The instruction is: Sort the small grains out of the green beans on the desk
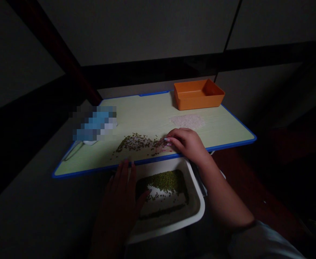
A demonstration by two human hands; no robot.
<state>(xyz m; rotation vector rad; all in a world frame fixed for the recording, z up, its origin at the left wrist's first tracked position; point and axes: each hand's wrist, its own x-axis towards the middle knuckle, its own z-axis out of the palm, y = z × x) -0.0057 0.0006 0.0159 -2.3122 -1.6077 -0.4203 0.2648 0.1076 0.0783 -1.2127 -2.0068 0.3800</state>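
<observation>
Sorting surface seen from my head camera, in dim light. My right hand (186,142) lies over the near part of a pale yellow-green table (136,111) edged in blue. Its fingers are bent, with thumb and index fingertips close together at the right end of a mixed scatter (135,142) of small green beans and paler grains; whether a bean or grain is pinched between them I cannot tell. Reddish marks show on the tabletop beside these fingertips. My left hand (122,194), in deep shadow, has its fingers extended toward the table's near edge and its thumb apart, over the interior of a white tub (199,208); whether it grips the tub's side I cannot tell. The tub sits below the near edge and contains green beans (168,180), massed toward its far side, with part of the white bottom exposed. Beyond my right hand, a separate heap of pale grains (189,121) lies just in front of an orange bin (198,104), which stands at the far right. At the left, a blurred blue item (95,124) lies near a cord (73,151).
</observation>
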